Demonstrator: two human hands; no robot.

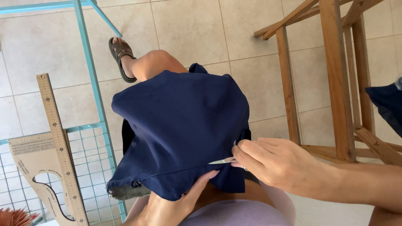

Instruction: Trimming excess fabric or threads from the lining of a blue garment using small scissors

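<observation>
A navy blue garment (180,125) lies draped over my lap and knee. My left hand (176,201) grips its near edge from below, fingers curled up onto the cloth. My right hand (276,161) holds a small pair of metal scissors (224,160), blades pointing left against the fabric's right edge. A grey inner part with a metal ring (136,184) shows at the garment's lower left corner.
A wooden pattern ruler and curve (50,167) lean on a teal wire rack (94,138) at the left. A wooden frame (339,83) stands at the right with dark blue cloth (387,106) on it. My sandalled foot (119,56) rests on the tiled floor.
</observation>
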